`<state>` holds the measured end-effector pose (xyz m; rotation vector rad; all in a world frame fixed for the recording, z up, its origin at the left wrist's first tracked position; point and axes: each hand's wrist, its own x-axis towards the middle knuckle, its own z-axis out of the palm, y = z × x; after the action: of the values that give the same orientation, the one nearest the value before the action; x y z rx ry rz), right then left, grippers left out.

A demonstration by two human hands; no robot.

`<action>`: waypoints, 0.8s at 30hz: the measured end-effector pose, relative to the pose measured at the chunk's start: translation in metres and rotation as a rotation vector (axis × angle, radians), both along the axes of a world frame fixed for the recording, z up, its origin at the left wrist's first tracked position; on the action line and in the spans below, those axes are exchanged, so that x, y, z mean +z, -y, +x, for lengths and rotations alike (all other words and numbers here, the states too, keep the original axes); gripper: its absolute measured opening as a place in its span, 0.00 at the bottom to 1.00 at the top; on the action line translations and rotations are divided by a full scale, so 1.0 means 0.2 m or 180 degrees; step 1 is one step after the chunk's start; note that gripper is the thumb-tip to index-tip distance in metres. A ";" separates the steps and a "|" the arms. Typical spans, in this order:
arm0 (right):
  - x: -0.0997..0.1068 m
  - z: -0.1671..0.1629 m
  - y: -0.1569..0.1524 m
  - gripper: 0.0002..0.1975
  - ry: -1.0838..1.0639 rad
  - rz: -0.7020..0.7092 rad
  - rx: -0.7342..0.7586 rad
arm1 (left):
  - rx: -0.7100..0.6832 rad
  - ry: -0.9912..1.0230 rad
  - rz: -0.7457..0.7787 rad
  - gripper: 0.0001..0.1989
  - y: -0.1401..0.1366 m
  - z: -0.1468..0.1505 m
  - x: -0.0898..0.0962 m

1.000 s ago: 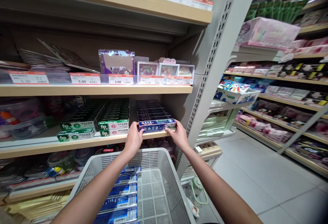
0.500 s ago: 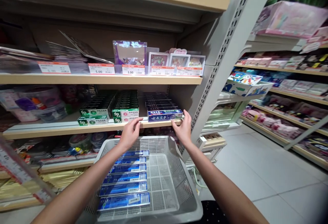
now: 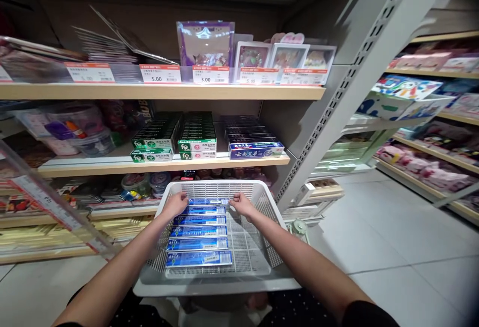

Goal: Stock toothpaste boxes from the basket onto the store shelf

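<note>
Head view, left hand (image 3: pixel 175 205) at farthest blue box (image 3: pixel 207 201), grip unclear

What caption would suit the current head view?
Left hand and right hand at opposite ends of the farthest blue box in a grey basket, before shelved green boxes.

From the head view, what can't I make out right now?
Head view:
- Whether the left hand or right hand grips the farthest blue box: contact too small.
- Small print on the nearest blue box: too small.
- Backs of the dark-blue boxes: shadow and front boxes.
- Upper-left price tag: cut by left edge.
</note>
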<state>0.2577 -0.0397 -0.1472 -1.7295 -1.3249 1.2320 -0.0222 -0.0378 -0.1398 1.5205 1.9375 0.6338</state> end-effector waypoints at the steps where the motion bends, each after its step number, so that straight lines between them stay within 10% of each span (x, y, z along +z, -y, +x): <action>1: -0.02 -0.01 0.01 0.16 0.0063 -0.0097 0.0019 | -0.0028 -0.0127 -0.0095 0.09 0.00 0.00 -0.01; 9: -0.09 -0.10 0.09 0.18 -0.0128 0.0054 0.0337 | -0.0505 -0.1041 -0.0394 0.23 0.07 0.05 -0.03; 24: -0.01 -0.09 0.09 0.17 -0.0313 -0.0142 0.0478 | -0.0562 -0.1041 -0.0022 0.16 0.08 0.04 -0.02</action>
<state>0.2406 -0.0573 -0.1502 -1.6017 -1.3989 1.4217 -0.0152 -0.0542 -0.1444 1.8595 2.0022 0.3163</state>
